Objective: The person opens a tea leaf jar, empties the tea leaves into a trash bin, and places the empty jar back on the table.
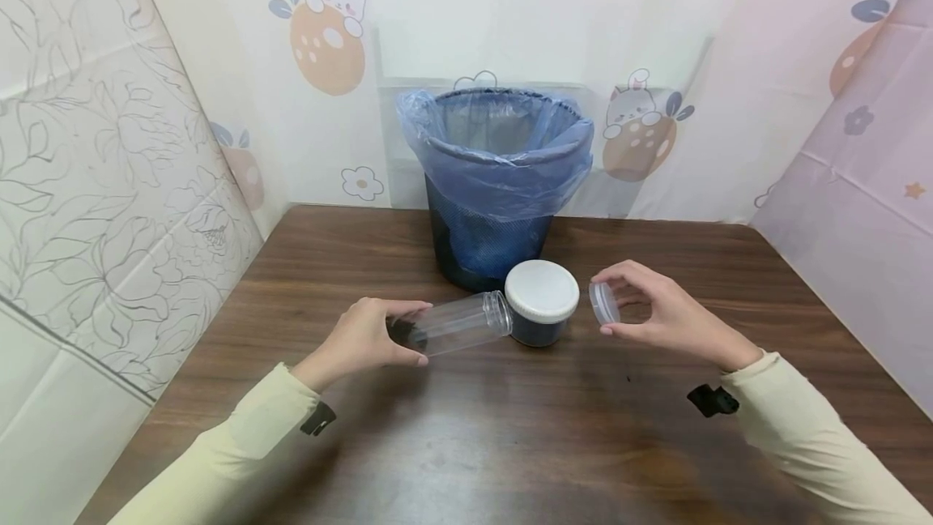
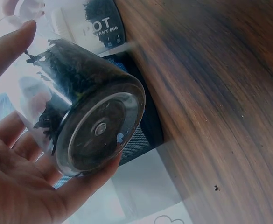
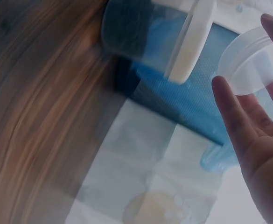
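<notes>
clear jar (image 1: 462,326) is gripped near its base by left hand (image 1: 368,335), tilted over table (image 1: 452,444) | clear lid (image 1: 603,303) is pinched by right hand (image 1: 674,318) | white-lidded container (image 1: 542,294) is seen between

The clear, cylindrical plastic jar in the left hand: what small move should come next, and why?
I'd probably bring the round translucent plastic lid in the right hand toward the open end of the jar: the left hand holds it tipped, uncovered, and the loose dark flakes inside could spill.
</notes>
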The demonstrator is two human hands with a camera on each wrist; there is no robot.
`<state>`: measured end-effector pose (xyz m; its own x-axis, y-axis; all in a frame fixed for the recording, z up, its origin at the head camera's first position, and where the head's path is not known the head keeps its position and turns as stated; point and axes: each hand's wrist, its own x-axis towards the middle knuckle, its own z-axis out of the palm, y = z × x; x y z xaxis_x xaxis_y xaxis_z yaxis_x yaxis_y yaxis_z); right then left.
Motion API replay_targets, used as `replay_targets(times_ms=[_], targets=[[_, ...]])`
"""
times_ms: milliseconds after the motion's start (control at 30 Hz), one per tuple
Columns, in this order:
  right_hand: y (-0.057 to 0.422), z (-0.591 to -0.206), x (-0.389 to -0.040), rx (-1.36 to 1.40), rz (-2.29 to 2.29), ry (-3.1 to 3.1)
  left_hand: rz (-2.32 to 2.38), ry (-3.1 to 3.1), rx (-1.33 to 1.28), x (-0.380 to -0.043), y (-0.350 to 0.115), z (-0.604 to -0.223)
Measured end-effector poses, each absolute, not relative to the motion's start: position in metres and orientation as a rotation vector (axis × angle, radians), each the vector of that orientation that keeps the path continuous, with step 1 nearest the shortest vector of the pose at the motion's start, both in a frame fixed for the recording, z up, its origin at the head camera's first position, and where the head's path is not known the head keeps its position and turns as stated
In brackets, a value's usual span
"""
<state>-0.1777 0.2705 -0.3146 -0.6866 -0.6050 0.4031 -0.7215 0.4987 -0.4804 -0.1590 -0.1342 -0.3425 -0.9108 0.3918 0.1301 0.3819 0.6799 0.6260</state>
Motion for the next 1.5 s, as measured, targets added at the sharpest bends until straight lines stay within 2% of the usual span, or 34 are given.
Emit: replay_targets(times_ms=[567,867,1500], targets=[[0.316,-0.327,-0.192,1.02,0.752,-2.684,1.069,2.878,0.675,-0.155,-0.142,-0.339],[0.328,-0.335,-0.204,0.921,0.711,-2.864,1.053,2.887,0.693,-0.156,-0.143,-0.338],[0.339,-0.37,-0.228,0.887,0.502,-3.033,1.075,2.86,0.706,-0.155,-0.142,-0.341]])
